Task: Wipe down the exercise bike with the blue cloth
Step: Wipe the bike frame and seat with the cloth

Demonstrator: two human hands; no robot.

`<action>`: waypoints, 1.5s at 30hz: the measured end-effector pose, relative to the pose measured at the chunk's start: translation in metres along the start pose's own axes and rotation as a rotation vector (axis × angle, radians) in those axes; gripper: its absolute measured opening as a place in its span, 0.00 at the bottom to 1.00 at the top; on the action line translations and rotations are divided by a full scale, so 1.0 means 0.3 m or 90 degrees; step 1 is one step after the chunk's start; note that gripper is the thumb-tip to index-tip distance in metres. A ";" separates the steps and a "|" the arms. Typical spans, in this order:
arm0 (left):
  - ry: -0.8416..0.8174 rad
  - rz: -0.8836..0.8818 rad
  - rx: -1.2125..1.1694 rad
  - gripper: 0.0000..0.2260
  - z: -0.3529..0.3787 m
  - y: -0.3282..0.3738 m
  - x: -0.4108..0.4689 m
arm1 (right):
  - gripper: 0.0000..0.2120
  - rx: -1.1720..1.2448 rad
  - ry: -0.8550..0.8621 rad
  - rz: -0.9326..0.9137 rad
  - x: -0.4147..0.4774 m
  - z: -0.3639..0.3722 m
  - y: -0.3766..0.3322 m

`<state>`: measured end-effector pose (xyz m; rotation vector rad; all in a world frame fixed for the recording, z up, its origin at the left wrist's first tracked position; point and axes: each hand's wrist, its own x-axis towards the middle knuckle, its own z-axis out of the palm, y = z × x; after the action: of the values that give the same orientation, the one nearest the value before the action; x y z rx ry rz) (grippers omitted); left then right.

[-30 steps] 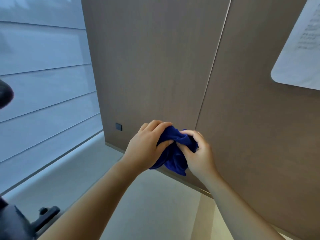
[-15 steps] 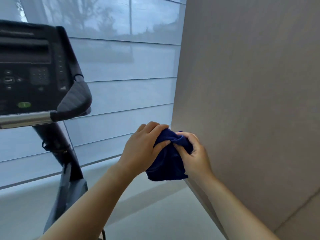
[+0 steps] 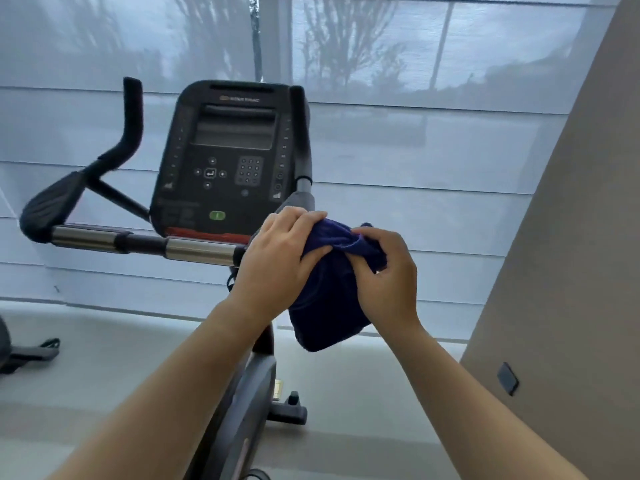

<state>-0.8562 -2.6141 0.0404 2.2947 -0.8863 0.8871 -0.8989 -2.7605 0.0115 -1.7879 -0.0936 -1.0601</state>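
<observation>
The exercise bike's black console (image 3: pixel 225 161) faces me at centre, with a green button low on its panel. A chrome and black handlebar (image 3: pixel 145 244) runs left from it to a padded grip (image 3: pixel 45 209). Below, the bike's grey column (image 3: pixel 242 403) drops to the floor. The blue cloth (image 3: pixel 329 306) hangs bunched in front of the bike's right side. My left hand (image 3: pixel 277 265) grips its top from the left. My right hand (image 3: pixel 388 278) pinches its top from the right. The right end of the handlebar is hidden behind my hands.
A window with a sheer blind (image 3: pixel 415 133) fills the background. A brown wall (image 3: pixel 571 271) with a dark socket (image 3: pixel 507 378) stands at the right. Light floor (image 3: pixel 104 375) lies around the bike, and part of other dark equipment (image 3: pixel 20 351) shows at the far left.
My view has swung left from the brown wall to the bike, which now sits at centre. Both hands have kept hold of the cloth, now in front of the handlebar's right end.
</observation>
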 end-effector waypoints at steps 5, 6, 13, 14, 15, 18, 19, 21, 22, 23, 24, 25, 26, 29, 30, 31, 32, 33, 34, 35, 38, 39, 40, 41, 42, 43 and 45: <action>0.098 -0.111 0.028 0.17 0.032 -0.184 0.166 | 0.15 -0.046 0.031 -0.054 0.246 0.232 0.026; 0.053 -0.111 0.034 0.16 0.059 -0.222 0.179 | 0.14 -0.067 0.002 -0.052 0.271 0.272 0.053; -0.144 -0.001 0.042 0.25 0.182 -0.380 0.181 | 0.14 -0.145 -0.100 -0.145 0.210 0.386 0.262; -0.147 0.004 0.030 0.24 0.185 -0.385 0.197 | 0.14 -0.147 -0.093 -0.156 0.219 0.393 0.272; -0.153 0.003 0.015 0.22 0.192 -0.391 0.215 | 0.14 -0.145 -0.087 -0.161 0.231 0.398 0.279; -0.172 -0.008 -0.026 0.18 0.216 -0.401 0.263 | 0.12 -0.110 -0.093 -0.153 0.283 0.404 0.293; -0.173 -0.012 -0.032 0.17 0.225 -0.401 0.281 | 0.12 -0.101 -0.098 -0.144 0.307 0.401 0.296; -0.164 -0.022 -0.044 0.17 0.245 -0.399 0.331 | 0.12 -0.091 -0.100 -0.111 0.368 0.398 0.300; -0.162 -0.034 -0.049 0.16 0.257 -0.397 0.362 | 0.13 -0.095 -0.100 -0.089 0.404 0.399 0.302; -0.161 -0.046 -0.051 0.16 0.268 -0.395 0.394 | 0.13 -0.104 -0.101 -0.070 0.438 0.402 0.305; -0.160 -0.057 -0.050 0.16 0.278 -0.393 0.420 | 0.13 -0.114 -0.100 -0.054 0.468 0.408 0.308; -0.162 -0.067 -0.047 0.16 0.285 -0.391 0.438 | 0.13 -0.121 -0.097 -0.042 0.489 0.414 0.313; -0.165 -0.075 -0.045 0.15 0.290 -0.389 0.448 | 0.13 -0.126 -0.092 -0.033 0.500 0.419 0.318; -0.178 -0.088 -0.045 0.15 0.285 -0.389 0.442 | 0.12 -0.102 -0.074 -0.003 0.474 0.423 0.329; -0.177 -0.088 -0.048 0.14 0.279 -0.390 0.433 | 0.11 -0.083 -0.069 0.015 0.451 0.419 0.329; -0.174 -0.084 -0.053 0.14 0.272 -0.391 0.425 | 0.10 -0.066 -0.066 0.033 0.430 0.413 0.326; -0.172 -0.079 -0.058 0.14 0.264 -0.390 0.418 | 0.10 -0.056 -0.068 0.045 0.409 0.405 0.323; -0.172 -0.074 -0.060 0.13 0.256 -0.389 0.411 | 0.10 -0.054 -0.074 0.048 0.391 0.396 0.318; -0.172 -0.069 -0.058 0.13 0.248 -0.388 0.404 | 0.10 -0.057 -0.081 0.048 0.379 0.389 0.312; -0.172 -0.063 -0.051 0.13 0.242 -0.388 0.394 | 0.10 -0.059 -0.088 0.048 0.369 0.381 0.305; -0.157 -0.032 -0.008 0.13 0.225 -0.385 0.348 | 0.11 -0.087 -0.103 0.027 0.343 0.364 0.274; -0.151 -0.025 0.004 0.13 0.223 -0.386 0.333 | 0.10 -0.106 -0.110 0.018 0.337 0.359 0.267; -0.149 -0.023 0.013 0.14 0.217 -0.386 0.320 | 0.09 -0.126 -0.118 0.008 0.330 0.355 0.258; -0.149 -0.022 0.020 0.14 0.211 -0.385 0.307 | 0.09 -0.142 -0.125 -0.001 0.321 0.350 0.248; -0.148 -0.015 0.029 0.14 0.205 -0.380 0.297 | 0.09 -0.153 -0.131 -0.010 0.313 0.343 0.238; -0.146 -0.004 0.041 0.14 0.199 -0.376 0.287 | 0.10 -0.160 -0.137 -0.015 0.305 0.337 0.229; -0.141 0.007 0.061 0.14 0.182 -0.360 0.263 | 0.10 -0.170 -0.150 -0.021 0.289 0.323 0.208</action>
<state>-0.7118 -2.6098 0.0378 2.5097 -0.9670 0.7032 -0.7554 -2.7483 0.0170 -2.1565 -0.1299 -0.9136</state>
